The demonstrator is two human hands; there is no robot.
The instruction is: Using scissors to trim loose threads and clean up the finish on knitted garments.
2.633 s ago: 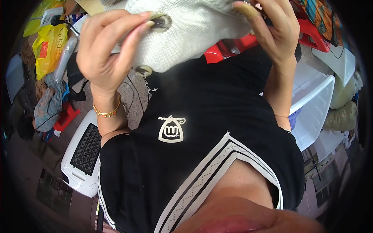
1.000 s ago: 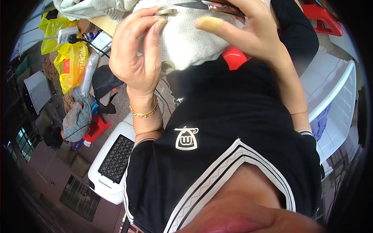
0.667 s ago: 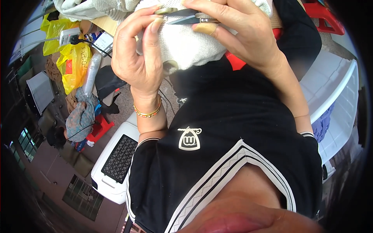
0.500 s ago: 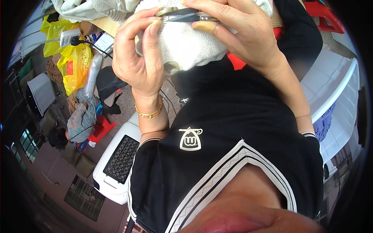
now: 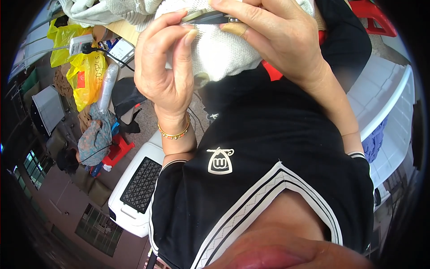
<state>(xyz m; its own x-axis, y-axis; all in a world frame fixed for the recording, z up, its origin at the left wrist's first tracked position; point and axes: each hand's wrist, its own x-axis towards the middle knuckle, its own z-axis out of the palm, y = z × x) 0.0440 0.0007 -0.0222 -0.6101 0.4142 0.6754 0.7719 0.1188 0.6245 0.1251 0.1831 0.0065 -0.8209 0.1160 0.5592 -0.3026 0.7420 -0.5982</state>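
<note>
White knit fabric hangs bunched between my hands at the top of the view. My left hand is closed at its left edge, thumb and fingers pinched together. What lies right under those fingertips is partly hidden. An olive-coloured button-like disc shows beside them, and a similar round button lies lower on the knit. My right hand is closed around small dark thread snips. Their narrow blades point left toward my left fingertips. A tan bandage wraps one right finger.
More pale knitwear is heaped on a wooden tabletop. Yellow plastic bags and a power strip with a cable sit at left. A white box with a black grille stands below. At right are a white plastic tub and a red stool.
My left hand has shifted slightly right and its pinched fingertips have moved closer to the snips. The right hand has barely moved.
</note>
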